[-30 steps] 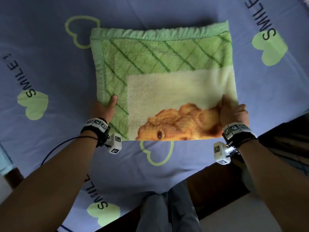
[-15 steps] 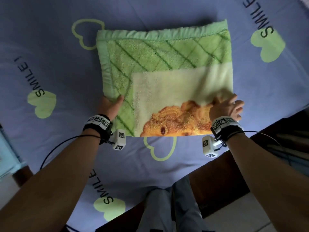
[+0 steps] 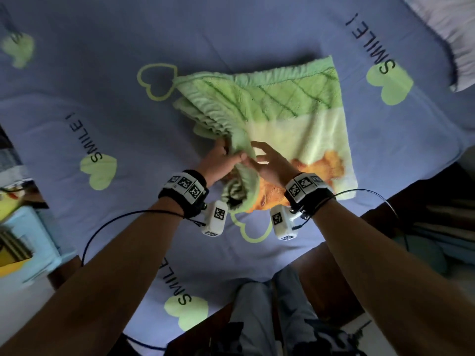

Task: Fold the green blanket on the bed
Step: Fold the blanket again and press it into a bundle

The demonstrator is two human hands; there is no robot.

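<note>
Since a moment ago the blanket (image 3: 290, 111) has gone from lying flat and square to being gathered up along its left side: the left hand (image 3: 221, 163) has closed on the near-left corner and drawn it toward the middle, so the stacked layers now fan out in a ruffled ridge, and the right hand (image 3: 270, 163) has left the near-right corner and come across to meet it. That right hand is spread open with its fingers (image 3: 259, 145) resting on or just above the cloth; whether it grips anything I cannot tell.

The blanket sits in the middle of the bed (image 3: 102, 98), its right half flat on the sheet with the orange animal print showing near the front edge. It looks like thick, soft fleece, light enough for one hand but floppy, so a corner pinched alone will sag and let the layers slide apart, as the fanned edges suggest. I would judge the best hold to be across all layers at once, near the corner, with the other hand pressing the flat part down.

Room is generous to the left and far side. The near-right corner lies close to the bed's edge, beyond which the dark floor drops away, and a pale pillow (image 3: 452, 29) sits well off at the far right
</note>
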